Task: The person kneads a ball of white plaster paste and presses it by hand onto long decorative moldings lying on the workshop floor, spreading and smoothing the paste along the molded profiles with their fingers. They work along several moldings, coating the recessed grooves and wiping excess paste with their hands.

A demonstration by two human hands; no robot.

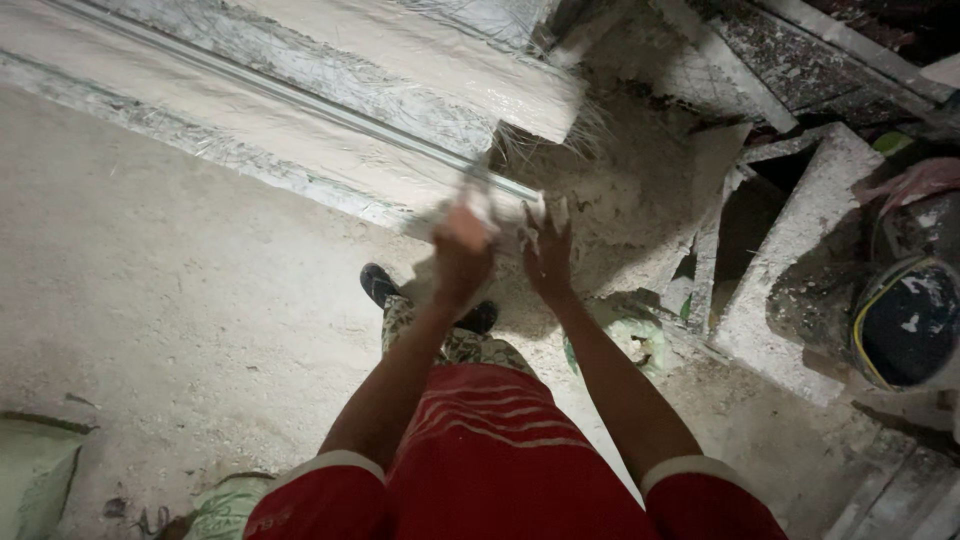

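White plaster dust coats both hands, which are raised close together in front of the person's chest. The left hand point(462, 250) is closed around a pale lump of wet plaster or fibre point(482, 205), and the right hand point(547, 255) is beside it with fingers spread and upright, seemingly touching the same clump; motion blur hides exactly how they grip. Just beyond the hands, running from far left toward the middle, lies a long white plaster moulding point(330, 110) with loose fibres fraying out at its near right end point(545, 135). Below, a dark shoe point(380, 285) stands on the dusty floor point(180, 300). At the right are rough grey blocks point(790, 260) and a dark spattered bucket point(908, 322). As I judge it, the soft lump could drop or shed bits onto the floor if the grip slackens, and a careless step toward the blocks could mean a stumble in this dim, cluttered corner.
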